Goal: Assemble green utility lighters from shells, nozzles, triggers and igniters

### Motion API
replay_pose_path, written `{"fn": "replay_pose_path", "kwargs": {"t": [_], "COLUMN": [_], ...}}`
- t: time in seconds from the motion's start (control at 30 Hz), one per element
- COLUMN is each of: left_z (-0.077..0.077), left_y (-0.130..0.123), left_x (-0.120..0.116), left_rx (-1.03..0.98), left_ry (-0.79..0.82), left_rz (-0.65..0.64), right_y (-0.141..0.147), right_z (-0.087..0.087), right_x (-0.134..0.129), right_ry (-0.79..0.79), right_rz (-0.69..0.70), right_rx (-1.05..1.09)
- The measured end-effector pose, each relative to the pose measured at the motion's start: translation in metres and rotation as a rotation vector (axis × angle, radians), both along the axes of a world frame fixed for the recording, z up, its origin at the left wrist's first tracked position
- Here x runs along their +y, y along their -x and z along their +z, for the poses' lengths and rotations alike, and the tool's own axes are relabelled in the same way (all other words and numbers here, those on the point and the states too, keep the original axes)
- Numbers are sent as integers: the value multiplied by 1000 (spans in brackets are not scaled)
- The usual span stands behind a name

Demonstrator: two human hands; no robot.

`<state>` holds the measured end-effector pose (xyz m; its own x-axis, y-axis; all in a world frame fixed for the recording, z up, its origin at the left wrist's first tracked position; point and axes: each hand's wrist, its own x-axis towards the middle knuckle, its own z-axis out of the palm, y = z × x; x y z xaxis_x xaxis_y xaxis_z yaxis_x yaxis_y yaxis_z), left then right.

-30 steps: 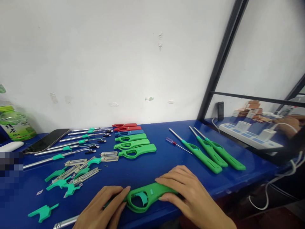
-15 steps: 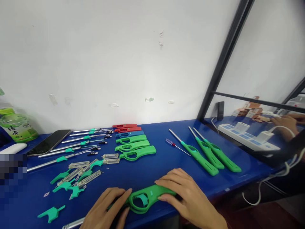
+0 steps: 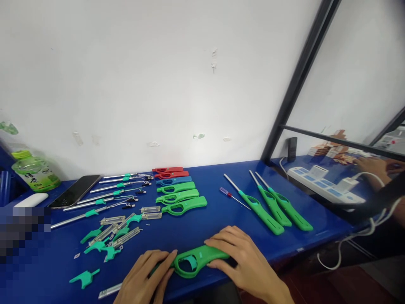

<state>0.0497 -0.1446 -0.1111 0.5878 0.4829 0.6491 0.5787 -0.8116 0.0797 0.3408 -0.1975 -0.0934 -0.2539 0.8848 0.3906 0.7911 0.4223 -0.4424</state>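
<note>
A green lighter body [image 3: 202, 256] with a turquoise trigger in its loop lies near the table's front edge. My left hand [image 3: 147, 274] is closed round its nozzle end; a silver tube [image 3: 109, 291] sticks out to the left of that hand. My right hand [image 3: 242, 261] grips the handle end between thumb and fingers. Behind, red casings [image 3: 171, 175], a blue casing [image 3: 174, 181] and green casings [image 3: 185, 205] lie in a column. Turquoise triggers [image 3: 85, 278], clear tanks [image 3: 126, 237] and metal tubes with wires [image 3: 79, 217] are spread at the left.
Several finished-looking green lighters [image 3: 262, 214] and a screwdriver [image 3: 234, 197] lie right of centre. A phone [image 3: 76, 191] and a bottle [image 3: 36, 173] stand at the left. Beyond a black frame [image 3: 295, 76] are a power strip [image 3: 325, 185] and another person's hand [image 3: 370, 169].
The camera view has shifted slightly, moving the left-hand items rightward in the picture. Both my hands keep their hold on the green lighter, with little visible movement.
</note>
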Motion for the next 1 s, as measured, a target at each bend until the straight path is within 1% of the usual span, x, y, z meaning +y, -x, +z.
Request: {"fn": "replay_pose_path", "kwargs": {"t": [0.13, 0.3, 0.53, 0.73, 1.0], "left_z": [-3, -2, -4, -7, -5], "left_y": [-2, -3, -4, -5, -7], "left_x": [-3, -7, -4, -1, -4], "left_rx": [-12, -21, -66, -101, -142], "left_ry": [61, 126, 92, 57, 119], "left_rz": [18, 16, -7, -43, -19], "right_y": [-2, -2, 0, 0, -2], "right_z": [-6, -9, -8, -6, -5], "right_x": [1, 0, -2, -3, -4], "right_ry": [-2, -17, -35, -25, -22], "right_rz": [0, -13, -36, -44, -54], "right_rx": [15, -6, -14, 23, 22]}}
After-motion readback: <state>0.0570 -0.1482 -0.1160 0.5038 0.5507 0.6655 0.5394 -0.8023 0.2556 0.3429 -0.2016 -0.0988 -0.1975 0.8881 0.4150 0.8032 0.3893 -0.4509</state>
